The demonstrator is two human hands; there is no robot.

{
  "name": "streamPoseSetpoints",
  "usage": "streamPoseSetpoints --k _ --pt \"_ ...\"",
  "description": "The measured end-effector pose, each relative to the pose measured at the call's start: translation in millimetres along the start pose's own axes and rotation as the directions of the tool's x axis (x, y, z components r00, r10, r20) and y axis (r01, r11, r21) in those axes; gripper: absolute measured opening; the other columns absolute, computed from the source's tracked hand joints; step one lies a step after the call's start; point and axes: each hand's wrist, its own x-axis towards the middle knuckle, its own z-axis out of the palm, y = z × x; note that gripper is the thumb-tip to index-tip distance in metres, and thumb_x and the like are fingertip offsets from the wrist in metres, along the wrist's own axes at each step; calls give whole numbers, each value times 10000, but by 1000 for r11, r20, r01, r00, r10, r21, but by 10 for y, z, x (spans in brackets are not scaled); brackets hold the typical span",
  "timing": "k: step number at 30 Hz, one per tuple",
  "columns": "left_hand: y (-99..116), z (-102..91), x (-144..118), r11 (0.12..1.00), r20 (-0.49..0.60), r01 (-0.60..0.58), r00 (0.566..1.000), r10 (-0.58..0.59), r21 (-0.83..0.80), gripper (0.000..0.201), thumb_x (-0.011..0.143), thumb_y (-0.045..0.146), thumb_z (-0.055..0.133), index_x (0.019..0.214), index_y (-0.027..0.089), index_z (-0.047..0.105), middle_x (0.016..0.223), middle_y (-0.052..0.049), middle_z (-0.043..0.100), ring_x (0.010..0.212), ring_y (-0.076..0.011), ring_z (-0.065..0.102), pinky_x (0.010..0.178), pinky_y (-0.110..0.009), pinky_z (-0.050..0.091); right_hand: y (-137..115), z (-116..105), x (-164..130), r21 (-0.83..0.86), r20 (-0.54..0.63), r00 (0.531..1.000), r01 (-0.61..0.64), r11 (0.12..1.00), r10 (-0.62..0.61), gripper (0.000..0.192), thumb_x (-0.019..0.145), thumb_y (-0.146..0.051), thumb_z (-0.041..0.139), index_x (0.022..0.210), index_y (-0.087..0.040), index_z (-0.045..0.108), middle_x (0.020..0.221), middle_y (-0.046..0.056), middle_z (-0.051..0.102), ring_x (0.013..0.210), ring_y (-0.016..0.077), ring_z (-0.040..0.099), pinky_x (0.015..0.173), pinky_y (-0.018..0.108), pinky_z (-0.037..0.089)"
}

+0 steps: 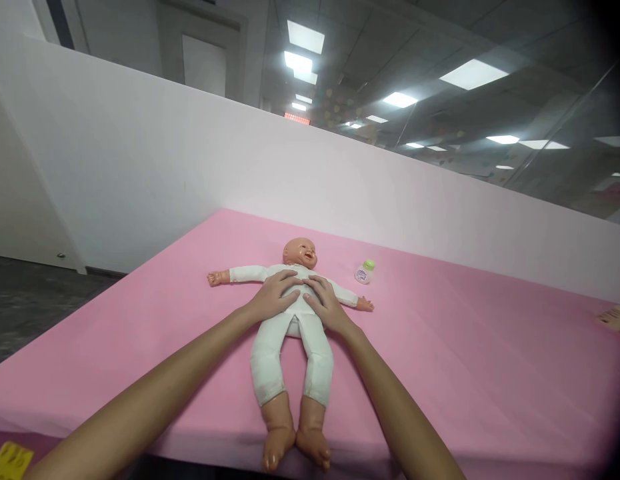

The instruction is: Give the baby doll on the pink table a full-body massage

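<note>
A baby doll [293, 327] with a white cloth body lies on its back, arms spread wide, its head toward the wall and its bare feet at the near table edge. On the left side of the doll's chest rests my left hand [276, 295], flat with fingers stretched out. My right hand [326, 303] lies flat on the other side of the chest, fingers likewise extended. The fingertips of both hands come close together at the middle of the torso. Neither hand grips anything.
A small clear bottle with a green cap [365, 271] stands right of the doll's head. Pink cloth [440, 360] covers the table. A white low wall [270, 173] runs along the back. A yellow label [11, 460] shows at lower left, a beige item [614, 318] at far right.
</note>
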Motion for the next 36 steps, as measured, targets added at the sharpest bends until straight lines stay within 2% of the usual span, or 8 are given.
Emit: streamPoseSetpoints --k 14,21,31,36 --pt "13 -3 3 1000 9 16 1000 -16 -8 361 1013 373 526 1335 299 671 1459 -77 543 1375 -290 500 1210 -520 360 29 1 6 3 4 1000 20 1000 -20 431 1025 -509 525 1427 -356 555 1499 60 452 1461 245 372 1263 495 288" --pt "-2 -3 3 1000 2 -5 1000 6 -4 362 1023 378 503 1329 283 673 1437 -88 558 1352 -291 517 1198 -522 381 83 29 9 -3 -23 999 27 1000 -28 399 1065 -470 427 1414 -338 568 1501 62 463 1458 242 375 1267 500 279" --pt "20 -5 4 1000 -4 2 1000 -2 -6 360 1025 377 498 1324 283 675 1433 -84 563 1353 -290 519 1198 -525 385 38 11 11 -8 -10 999 31 999 -31 408 1042 -480 495 1426 -356 558 1484 59 467 1451 243 386 1263 490 290" --pt "10 2 1 1000 -9 5 1000 -5 -1 352 1020 372 505 1312 283 680 1438 -80 563 1355 -288 521 1198 -515 388 69 24 13 1 -20 999 26 1000 -26 385 1062 -458 437 1406 -346 567 1491 55 469 1458 238 375 1269 495 282"
